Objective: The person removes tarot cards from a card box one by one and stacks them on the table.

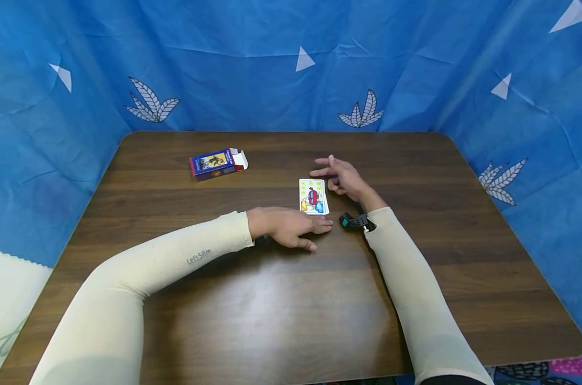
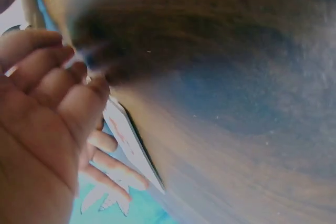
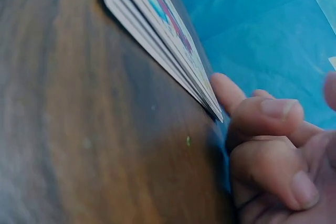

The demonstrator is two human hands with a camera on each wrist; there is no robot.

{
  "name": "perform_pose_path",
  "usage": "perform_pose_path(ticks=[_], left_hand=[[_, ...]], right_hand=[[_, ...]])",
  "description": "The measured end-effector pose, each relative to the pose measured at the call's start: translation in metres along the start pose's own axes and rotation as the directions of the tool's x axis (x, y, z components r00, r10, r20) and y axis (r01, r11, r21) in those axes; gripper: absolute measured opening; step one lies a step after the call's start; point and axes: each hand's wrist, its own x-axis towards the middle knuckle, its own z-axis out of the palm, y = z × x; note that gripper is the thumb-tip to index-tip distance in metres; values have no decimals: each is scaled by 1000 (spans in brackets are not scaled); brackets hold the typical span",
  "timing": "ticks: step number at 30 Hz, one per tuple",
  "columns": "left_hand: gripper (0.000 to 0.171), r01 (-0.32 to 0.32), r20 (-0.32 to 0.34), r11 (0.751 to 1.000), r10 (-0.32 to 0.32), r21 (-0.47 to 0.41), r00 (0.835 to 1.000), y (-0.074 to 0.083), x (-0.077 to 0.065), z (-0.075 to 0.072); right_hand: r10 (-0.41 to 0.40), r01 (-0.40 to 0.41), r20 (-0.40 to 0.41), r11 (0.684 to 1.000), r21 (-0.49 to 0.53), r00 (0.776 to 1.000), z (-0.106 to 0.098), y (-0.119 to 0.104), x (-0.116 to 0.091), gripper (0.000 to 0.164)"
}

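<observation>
A small stack of picture cards (image 1: 313, 197), its top card showing a red figure, lies near the table's middle. My left hand (image 1: 291, 227) reaches across its near edge, fingers extended and thumb apart, holding nothing. In the left wrist view, the stack's white edge (image 2: 134, 145) shows beyond the left hand (image 2: 44, 108). My right hand (image 1: 344, 179) hovers at the stack's right side, index finger stretched out and other fingers partly bent, with nothing gripped. From the right wrist, the cards (image 3: 157, 35) look slightly uneven in layers, with the right hand's fingers (image 3: 262, 166) near their corner.
A blue and red card box (image 1: 216, 163) with its white end flap open lies at the back left of the wooden table (image 1: 464, 267). Behind the table hangs a blue curtain (image 1: 247, 64). A black wrist strap (image 1: 353, 221) sits on the right wrist.
</observation>
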Motion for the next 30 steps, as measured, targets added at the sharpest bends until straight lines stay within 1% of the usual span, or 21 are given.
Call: perform_pose_path(ticks=[2, 3, 4, 5, 6, 7, 8, 9, 10, 11, 12, 13, 14, 15, 16, 17, 19, 21, 23, 25, 30], left_hand=[[61, -17, -35, 998, 15, -52, 999, 0, -5, -2], [59, -11, -67, 997, 6, -70, 998, -1, -8, -2], [58, 10, -114, 996, -19, -84, 993, -2, -12, -3], [57, 50, -166, 993, -67, -104, 984, -4, -16, -3], [57, 108, -215, 984, -137, -142, 967, -6, -21, -4], [57, 168, -256, 966, -216, -196, 942, -9, -26, -5], [57, 228, -285, 935, -304, -271, 909, -12, -30, -5], [57, 260, -292, 885, -384, -386, 876, -16, -35, -6], [57, 258, -278, 810, -451, -527, 848, -19, -39, -7], [58, 231, -244, 705, -503, -671, 829, -22, -43, -9], [58, 186, -203, 585, -535, -789, 820, -25, -46, -11], [59, 131, -159, 453, -547, -882, 822, -28, -49, -12], [60, 78, -118, 321, -549, -944, 828, -31, -52, -13], [61, 33, -79, 196, -539, -980, 838, -33, -53, -14], [63, 1, -53, 101, -526, -995, 849, -35, -54, -15], [65, -19, -35, 36, -514, -999, 857, -38, -55, -14], [68, -51, -16, -58, -493, -997, 870, -41, -54, -13], [70, -77, -16, -108, -477, -991, 879, -45, -51, -10], [70, -94, -22, -130, -468, -987, 884, -47, -47, -8], [71, -105, -28, -140, -468, -985, 883, -48, -44, -6], [71, -110, -31, -142, -468, -984, 883, -47, -40, -4]], right_hand=[[-28, 31, -49, 997, 65, 998, 0, 2, -3, 65], [-33, 41, -75, 994, 99, 997, -1, 2, -5, 65], [-26, 39, -105, 992, 124, 994, -1, 3, -8, 66], [-5, 24, -141, 991, 131, 990, -2, 3, -12, 65], [26, -5, -177, 992, 123, 984, -2, 2, -18, 63], [66, -44, -212, 993, 107, 975, -3, 0, -24, 61], [108, -93, -242, 993, 74, 964, -3, -2, -31, 58], [150, -147, -260, 989, 29, 954, -4, -5, -39, 57], [189, -202, -275, 979, -21, 943, -5, -8, -46, 55], [222, -249, -285, 966, -63, 933, -5, -11, -54, 53], [247, -283, -283, 955, -93, 927, -5, -14, -61, 52], [267, -306, -276, 946, -109, 923, -5, -16, -66, 51], [280, -319, -263, 940, -117, 923, -4, -19, -71, 52], [290, -324, -245, 939, -115, 925, -3, -20, -75, 52], [296, -325, -232, 941, -98, 927, -2, -21, -77, 51], [301, -323, -218, 944, -74, 929, -1, -22, -78, 51], [308, -318, -193, 948, -24, 932, 2, -21, -79, 50], [314, -317, -180, 948, 11, 932, 6, -20, -78, 50], [325, -324, -179, 945, 38, 929, 9, -18, -77, 49], [332, -328, -179, 943, 52, 926, 12, -17, -76, 48], [325, -323, -192, 945, 42, 926, 21, -19, -74, 50]])
